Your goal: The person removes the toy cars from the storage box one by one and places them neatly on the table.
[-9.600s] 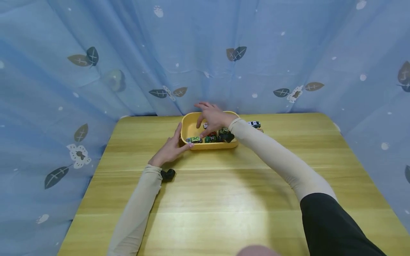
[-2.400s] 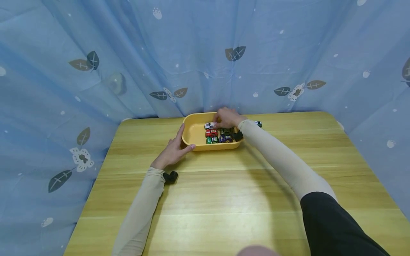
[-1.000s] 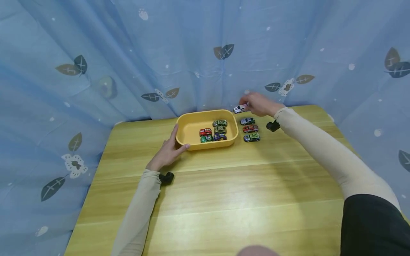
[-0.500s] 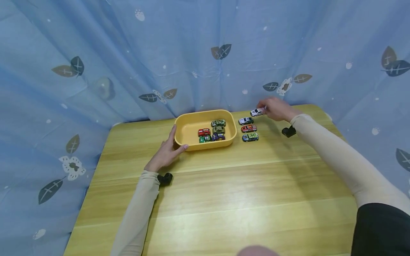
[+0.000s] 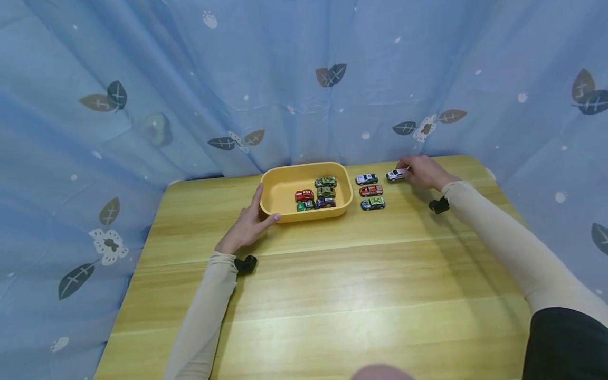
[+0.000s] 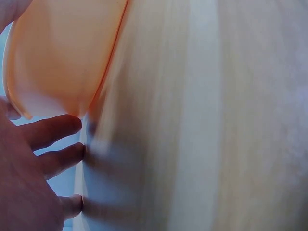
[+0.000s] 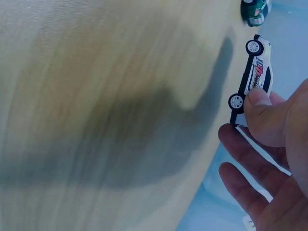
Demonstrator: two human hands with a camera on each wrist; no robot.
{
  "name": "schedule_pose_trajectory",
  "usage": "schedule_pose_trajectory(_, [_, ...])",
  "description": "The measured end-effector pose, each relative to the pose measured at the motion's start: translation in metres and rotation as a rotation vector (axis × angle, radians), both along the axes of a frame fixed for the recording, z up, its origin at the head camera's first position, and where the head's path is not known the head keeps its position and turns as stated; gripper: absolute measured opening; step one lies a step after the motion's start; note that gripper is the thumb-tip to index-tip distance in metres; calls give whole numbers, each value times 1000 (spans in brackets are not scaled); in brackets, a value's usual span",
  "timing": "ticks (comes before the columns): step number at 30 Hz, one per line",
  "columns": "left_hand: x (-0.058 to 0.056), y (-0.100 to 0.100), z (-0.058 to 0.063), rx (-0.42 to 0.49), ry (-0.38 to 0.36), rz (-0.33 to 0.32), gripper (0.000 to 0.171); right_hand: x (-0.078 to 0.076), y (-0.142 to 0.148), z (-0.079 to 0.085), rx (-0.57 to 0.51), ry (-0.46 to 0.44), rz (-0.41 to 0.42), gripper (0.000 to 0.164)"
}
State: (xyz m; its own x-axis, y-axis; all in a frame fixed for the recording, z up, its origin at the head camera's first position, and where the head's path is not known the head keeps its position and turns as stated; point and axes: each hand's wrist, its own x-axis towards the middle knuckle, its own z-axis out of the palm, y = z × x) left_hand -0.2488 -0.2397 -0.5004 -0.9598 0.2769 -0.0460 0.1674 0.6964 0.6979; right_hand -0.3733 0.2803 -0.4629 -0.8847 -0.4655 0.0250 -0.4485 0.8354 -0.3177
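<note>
Resting against the near-left corner of the shallow yellow plastic tray (image 5: 282, 186), my left hand (image 5: 248, 224) lies with fingers straight along its wall. Inside the tray I see five small toy cars (image 5: 315, 193). Just right of the tray, three more toy cars (image 5: 371, 190) stand in a column on the pale wooden table (image 5: 332, 285). Farther right, my right hand (image 5: 426, 171) pinches the white toy car with black trim (image 5: 395, 174), wheels touching the table.

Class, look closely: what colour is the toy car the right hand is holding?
White, with dark trim and a small red marking on its side; the toy car shows best in the right wrist view.
</note>
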Motion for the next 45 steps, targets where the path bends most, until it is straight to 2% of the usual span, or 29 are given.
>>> schedule_pose_trajectory(10, [-3, 0, 2, -12, 1, 2, 107, -2, -2, -10, 40, -19, -71, 25])
schedule_pose_trajectory(18, [-4, 1, 2, -7, 11, -2, 108, -2, -2, -11, 48, 3, -88, 25])
schedule_pose_trajectory(29, [-4, 2, -1, 0, 1, -1, 108, -1, -1, -17, 37, -22, -111, 27])
schedule_pose_trajectory(34, [-4, 2, -1, 1, -3, 3, 108, -4, 1, -15, 26, -54, -94, 37])
schedule_pose_trajectory(40, [-1, 0, -2, -4, -3, -2, 107, -4, 5, -3, -28, -156, -79, 64])
schedule_pose_trajectory(45, [0, 0, -1, -7, 2, -6, 106, -9, -10, 10, -30, -123, -127, 71])
